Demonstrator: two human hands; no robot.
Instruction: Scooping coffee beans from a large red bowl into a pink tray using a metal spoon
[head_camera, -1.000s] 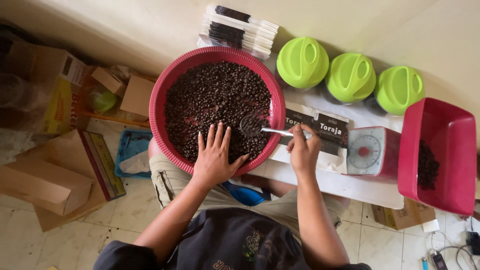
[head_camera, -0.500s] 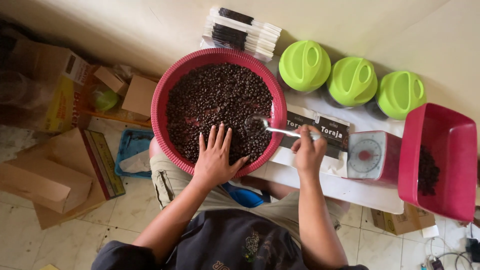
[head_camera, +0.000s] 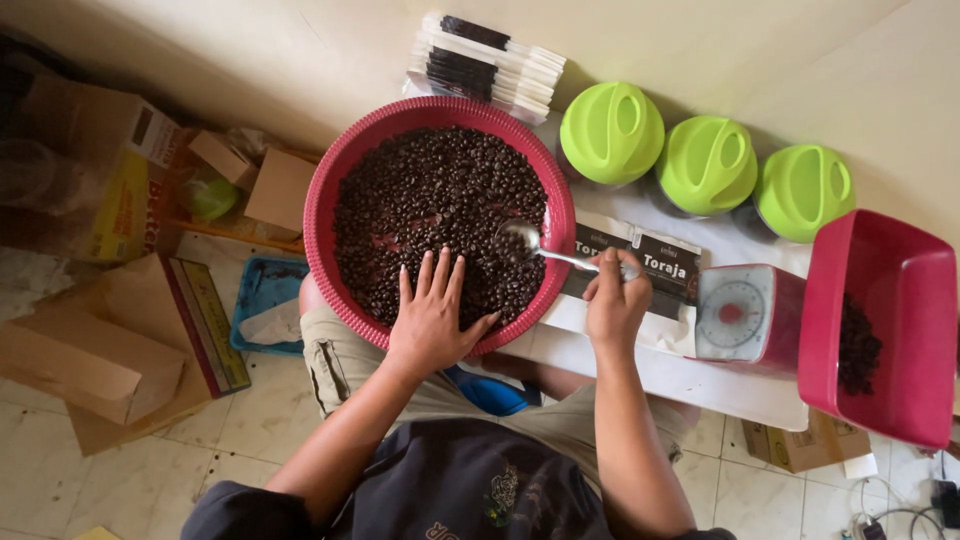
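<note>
Head view, looking straight down: red round basin (head_camera: 325, 215) of dark coffee beans (head_camera: 440, 200), resting on the person's lap and against the white table (head_camera: 680, 375). Behind it, a stack of black-and-white pouches (head_camera: 490, 55); to its right, three jars with green lids (head_camera: 705, 165), a flat dark pouch (head_camera: 665, 262), a small kitchen scale (head_camera: 735, 315) and a red tub (head_camera: 885, 330) holding a few beans. Cardboard boxes (head_camera: 90, 350) crowd the floor at left. Left hand (head_camera: 432, 320) lies flat, fingers spread, on the beans at the near rim. Right hand (head_camera: 615, 300), grip closed around a metal spoon (head_camera: 555, 250); long axis near level, bowl pointing left into the beans, handle toward the table.
</note>
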